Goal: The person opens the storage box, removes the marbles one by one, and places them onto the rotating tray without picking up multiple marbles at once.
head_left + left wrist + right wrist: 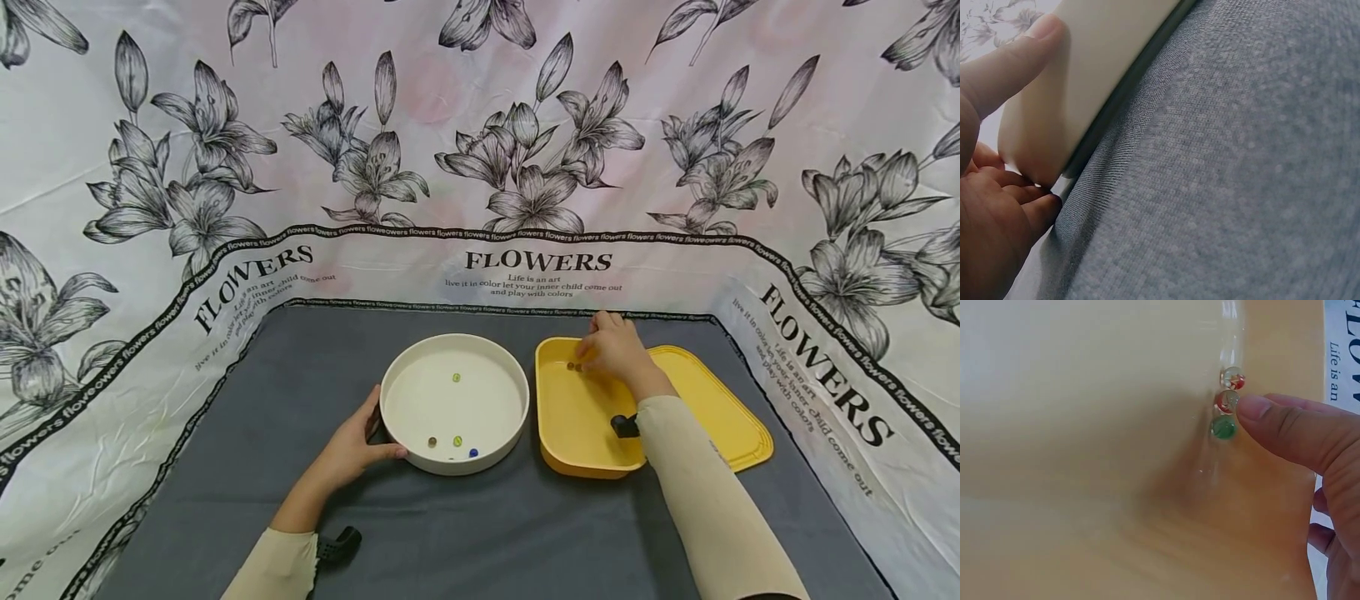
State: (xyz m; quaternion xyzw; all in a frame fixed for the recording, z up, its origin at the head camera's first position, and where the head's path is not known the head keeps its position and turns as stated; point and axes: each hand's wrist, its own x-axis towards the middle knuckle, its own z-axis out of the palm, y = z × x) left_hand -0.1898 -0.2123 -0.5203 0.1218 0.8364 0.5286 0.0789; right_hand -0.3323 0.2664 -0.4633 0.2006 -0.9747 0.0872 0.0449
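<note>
A round white tray (491, 392) holds several small glass marbles, among them a blue marble (473, 453) and a brown one (432, 442). My left hand (352, 446) grips its left side, thumb along the front wall and fingers round the outside; in the left wrist view the fingers curl at the lower edge of the wall. My right hand (618, 354) reaches into a yellow tub (581, 417) at its far end. In the right wrist view, a green marble (1223, 427) and two red-and-clear marbles (1233, 378) sit in a row, thumb tip right at the middle one.
A yellow lid (720, 408) lies to the right of the tub, partly behind the right forearm. Grey cloth (450, 533) covers the table. A white flower-printed curtain (405, 183) hangs behind and along both sides.
</note>
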